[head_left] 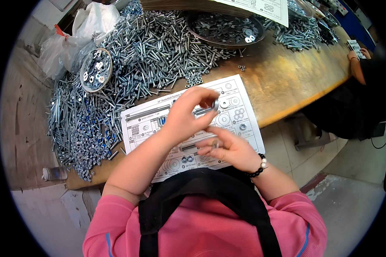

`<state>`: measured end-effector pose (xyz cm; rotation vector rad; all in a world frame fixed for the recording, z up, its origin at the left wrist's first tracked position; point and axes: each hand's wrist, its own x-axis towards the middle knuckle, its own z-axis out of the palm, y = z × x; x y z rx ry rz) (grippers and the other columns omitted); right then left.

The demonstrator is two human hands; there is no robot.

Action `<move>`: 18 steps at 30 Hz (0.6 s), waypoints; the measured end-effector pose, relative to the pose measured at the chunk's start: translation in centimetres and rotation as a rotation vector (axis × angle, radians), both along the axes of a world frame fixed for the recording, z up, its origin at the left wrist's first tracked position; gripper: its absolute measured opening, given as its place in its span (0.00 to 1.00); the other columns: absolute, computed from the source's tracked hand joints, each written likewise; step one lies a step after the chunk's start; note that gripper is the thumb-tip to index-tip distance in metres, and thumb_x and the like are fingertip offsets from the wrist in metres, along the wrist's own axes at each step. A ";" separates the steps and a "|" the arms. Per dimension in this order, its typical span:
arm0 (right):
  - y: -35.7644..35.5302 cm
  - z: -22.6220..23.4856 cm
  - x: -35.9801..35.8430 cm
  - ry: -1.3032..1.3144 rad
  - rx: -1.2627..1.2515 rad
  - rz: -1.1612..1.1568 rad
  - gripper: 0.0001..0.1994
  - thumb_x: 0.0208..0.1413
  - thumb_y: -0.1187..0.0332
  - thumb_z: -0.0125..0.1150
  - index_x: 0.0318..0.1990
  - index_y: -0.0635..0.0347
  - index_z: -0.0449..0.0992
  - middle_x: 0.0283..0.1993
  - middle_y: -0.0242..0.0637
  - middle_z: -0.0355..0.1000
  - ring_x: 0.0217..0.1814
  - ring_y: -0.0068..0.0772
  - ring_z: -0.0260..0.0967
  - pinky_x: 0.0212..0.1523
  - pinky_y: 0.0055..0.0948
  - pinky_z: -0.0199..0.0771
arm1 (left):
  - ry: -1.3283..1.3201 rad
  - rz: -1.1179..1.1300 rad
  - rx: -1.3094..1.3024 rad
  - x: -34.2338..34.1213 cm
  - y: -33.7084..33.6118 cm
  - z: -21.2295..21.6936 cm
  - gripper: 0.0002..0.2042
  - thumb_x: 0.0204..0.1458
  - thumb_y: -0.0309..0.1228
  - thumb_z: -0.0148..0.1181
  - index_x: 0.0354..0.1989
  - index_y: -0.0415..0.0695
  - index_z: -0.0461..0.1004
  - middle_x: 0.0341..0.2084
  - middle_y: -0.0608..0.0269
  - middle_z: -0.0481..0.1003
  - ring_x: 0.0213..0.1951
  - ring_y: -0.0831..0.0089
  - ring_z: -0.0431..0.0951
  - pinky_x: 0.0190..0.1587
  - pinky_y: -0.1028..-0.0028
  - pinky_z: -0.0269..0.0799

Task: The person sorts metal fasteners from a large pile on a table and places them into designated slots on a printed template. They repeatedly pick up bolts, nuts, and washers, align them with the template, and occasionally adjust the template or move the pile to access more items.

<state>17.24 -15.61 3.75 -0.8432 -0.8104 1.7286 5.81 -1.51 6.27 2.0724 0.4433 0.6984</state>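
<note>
A round metal piece (pixel 216 104), likely a washer, was above the upper right part of a printed sheet (pixel 233 80), in the left hand (pixel 188 112), whose grip was pinched close on it between thumb and fingers. The right hand (pixel 232 150) hovered beside it with fingers half curled; something small and shiny showed at their tips, but blur made it impossible to tell whether that grip held it. The sheet looked partly filled: a long bolt (pixel 148 112) lay at its upper left, a single washer (pixel 224 103) and a nut (pixel 243 127) toward its right side, and a pair of nuts (pixel 188 159) near the bottom. Other drawings, such as the hexagon at the top right and the rings at the lower left, seemed to carry print only, so those appeared left to cover. Around the sheet, the desk (pixel 287 81) bore a heap of bolts (pixel 146 51), a round pan (pixel 221 43) of washers and a smaller bowl (pixel 111 68). Hands and forearms hid the sheet's middle, a black strap (pixel 203 176) covered part of its near edge, and another person (pixel 364 68) at the far right was mostly lost in shadow.
</note>
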 end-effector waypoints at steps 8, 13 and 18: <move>-0.9 -1.0 -0.4 -0.110 0.037 0.102 0.24 0.56 0.72 0.53 0.59 0.62 0.55 0.49 0.40 0.68 0.48 0.23 0.68 0.47 0.20 0.67 | 0.391 -0.093 0.457 7.7 1.5 -5.3 0.10 0.41 0.28 0.56 0.34 0.47 0.74 0.30 0.60 0.72 0.35 0.64 0.73 0.37 0.66 0.67; -1.1 -1.0 0.4 -0.056 -0.026 0.027 0.21 0.57 0.72 0.51 0.57 0.63 0.58 0.48 0.39 0.68 0.48 0.25 0.68 0.46 0.21 0.68 | 0.521 -0.121 0.557 8.4 1.3 -6.1 0.10 0.39 0.28 0.55 0.33 0.49 0.75 0.29 0.62 0.71 0.34 0.64 0.72 0.38 0.65 0.65; -0.6 -0.8 1.3 0.047 -0.027 -0.249 0.16 0.58 0.74 0.47 0.53 0.64 0.61 0.49 0.39 0.66 0.48 0.28 0.68 0.46 0.23 0.69 | 0.373 -0.048 0.517 6.9 1.3 -5.5 0.10 0.39 0.29 0.58 0.33 0.47 0.74 0.31 0.61 0.71 0.37 0.62 0.71 0.40 0.65 0.64</move>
